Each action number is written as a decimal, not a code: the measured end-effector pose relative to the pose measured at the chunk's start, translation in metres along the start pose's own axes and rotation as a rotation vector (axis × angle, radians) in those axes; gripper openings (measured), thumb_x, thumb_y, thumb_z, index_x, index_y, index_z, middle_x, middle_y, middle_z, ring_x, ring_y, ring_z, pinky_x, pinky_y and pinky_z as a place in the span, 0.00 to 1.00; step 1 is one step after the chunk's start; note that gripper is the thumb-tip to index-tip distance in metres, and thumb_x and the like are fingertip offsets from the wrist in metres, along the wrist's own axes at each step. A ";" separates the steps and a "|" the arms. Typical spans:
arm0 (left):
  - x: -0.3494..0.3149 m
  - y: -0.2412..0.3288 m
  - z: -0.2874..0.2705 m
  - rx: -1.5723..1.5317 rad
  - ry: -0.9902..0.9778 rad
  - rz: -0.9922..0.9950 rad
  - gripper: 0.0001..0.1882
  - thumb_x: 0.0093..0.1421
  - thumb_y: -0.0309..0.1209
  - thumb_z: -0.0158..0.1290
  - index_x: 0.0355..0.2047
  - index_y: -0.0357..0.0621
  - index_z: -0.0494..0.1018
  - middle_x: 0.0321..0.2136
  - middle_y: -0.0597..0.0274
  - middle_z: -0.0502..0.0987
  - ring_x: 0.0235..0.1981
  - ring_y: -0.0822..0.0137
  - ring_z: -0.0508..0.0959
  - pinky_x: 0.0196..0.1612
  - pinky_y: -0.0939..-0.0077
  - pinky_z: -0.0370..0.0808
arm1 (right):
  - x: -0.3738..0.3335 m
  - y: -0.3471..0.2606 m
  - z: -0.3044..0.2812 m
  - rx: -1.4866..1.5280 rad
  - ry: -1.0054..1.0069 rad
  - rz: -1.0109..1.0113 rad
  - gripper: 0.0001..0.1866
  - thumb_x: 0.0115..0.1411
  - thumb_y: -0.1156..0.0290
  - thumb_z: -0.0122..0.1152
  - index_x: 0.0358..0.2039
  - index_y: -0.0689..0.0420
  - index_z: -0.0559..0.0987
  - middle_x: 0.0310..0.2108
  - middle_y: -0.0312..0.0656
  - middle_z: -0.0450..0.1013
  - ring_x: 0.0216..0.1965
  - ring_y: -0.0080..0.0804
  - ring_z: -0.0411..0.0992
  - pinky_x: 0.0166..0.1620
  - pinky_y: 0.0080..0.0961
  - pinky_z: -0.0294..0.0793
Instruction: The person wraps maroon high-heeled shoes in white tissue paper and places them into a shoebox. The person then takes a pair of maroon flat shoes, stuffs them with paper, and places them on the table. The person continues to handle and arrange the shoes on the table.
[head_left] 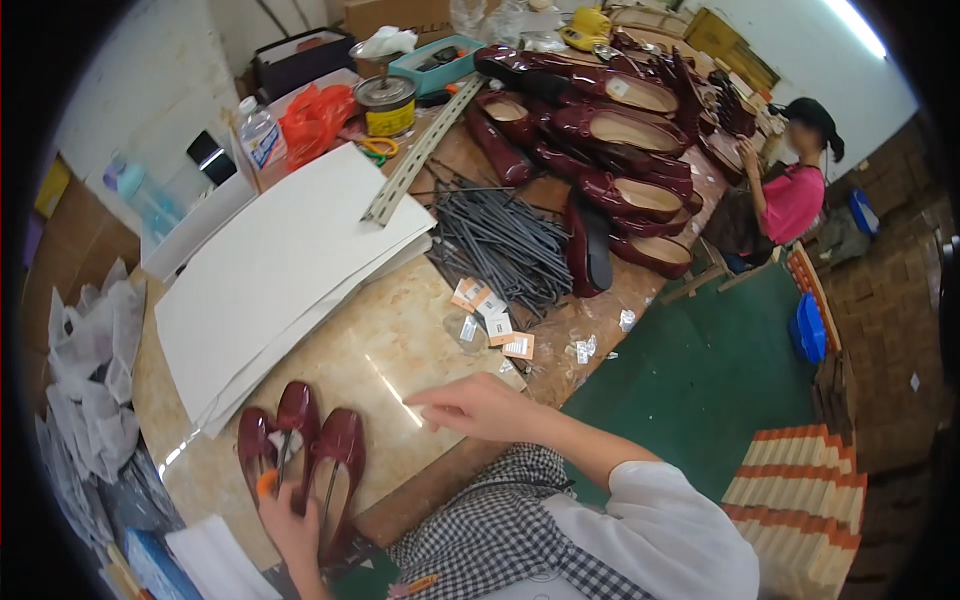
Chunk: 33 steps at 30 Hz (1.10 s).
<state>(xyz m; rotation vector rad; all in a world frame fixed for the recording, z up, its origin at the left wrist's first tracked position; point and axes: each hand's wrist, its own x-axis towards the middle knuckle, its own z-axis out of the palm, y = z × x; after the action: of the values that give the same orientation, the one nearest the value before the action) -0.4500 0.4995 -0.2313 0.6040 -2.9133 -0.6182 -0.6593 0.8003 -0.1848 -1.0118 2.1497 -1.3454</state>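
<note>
Three glossy burgundy flat shoes stand close together at the front left of the table: a left shoe (254,438), a middle shoe (298,406) and a right shoe (342,436). My left hand (292,522) closes round the heel end of the middle shoe, its fingertips partly hidden. Beside those fingers shows a small orange piece (267,483) that I cannot identify. Dark thin rods show inside the middle and right shoes, with white stuffing near the middle one. My right hand (482,405) hovers over the tabletop, fingers loosely stretched and holding nothing.
Large white sheets (290,270) lie left of a pile of dark grey sticks (500,240). Paper tags (492,312) lie nearby. Many burgundy shoes (630,130) are heaped behind, beside a slotted metal bar (425,150). A person in pink (795,200) sits at the far right.
</note>
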 end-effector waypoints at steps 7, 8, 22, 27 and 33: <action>0.036 -0.199 -0.097 0.257 0.416 -0.168 0.18 0.53 0.24 0.53 0.45 0.34 0.69 0.48 0.46 0.67 0.51 0.51 0.67 0.56 0.66 0.62 | -0.046 0.047 -0.129 -0.322 0.388 0.327 0.13 0.56 0.69 0.55 0.42 0.53 0.79 0.26 0.42 0.78 0.28 0.37 0.77 0.34 0.29 0.75; 0.045 -0.243 -0.111 0.325 0.422 -0.203 0.19 0.54 0.26 0.53 0.46 0.33 0.69 0.49 0.45 0.67 0.51 0.51 0.68 0.56 0.66 0.62 | -0.049 0.056 -0.142 -0.383 0.428 0.329 0.13 0.55 0.69 0.55 0.41 0.53 0.79 0.26 0.43 0.77 0.28 0.39 0.77 0.35 0.31 0.75; 0.249 0.214 0.013 -0.169 0.156 0.581 0.18 0.52 0.26 0.56 0.45 0.44 0.73 0.46 0.56 0.72 0.53 0.58 0.68 0.55 0.66 0.64 | -0.074 0.177 -0.325 -1.272 0.497 0.415 0.16 0.46 0.75 0.60 0.39 0.53 0.78 0.39 0.44 0.72 0.40 0.43 0.70 0.40 0.35 0.72; 0.193 0.365 0.139 -1.110 -0.936 0.267 0.44 0.58 0.34 0.55 0.66 0.44 0.40 0.55 0.51 0.65 0.54 0.66 0.68 0.53 0.73 0.67 | -0.037 0.076 -0.263 -0.754 0.408 0.238 0.20 0.49 0.71 0.61 0.45 0.54 0.73 0.40 0.47 0.73 0.38 0.46 0.74 0.41 0.37 0.74; 0.177 0.398 0.166 -1.528 -0.849 -0.285 0.28 0.61 0.41 0.47 0.58 0.40 0.57 0.51 0.54 0.68 0.50 0.63 0.72 0.52 0.70 0.70 | 0.010 0.096 -0.345 -0.888 0.562 -0.025 0.10 0.49 0.71 0.61 0.34 0.55 0.75 0.32 0.45 0.73 0.36 0.45 0.72 0.39 0.37 0.72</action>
<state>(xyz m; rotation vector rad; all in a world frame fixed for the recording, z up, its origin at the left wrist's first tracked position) -0.7852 0.8231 -0.2167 0.4956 -1.7007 -3.1065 -0.9297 1.0237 -0.1143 -1.0048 3.3075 -0.6828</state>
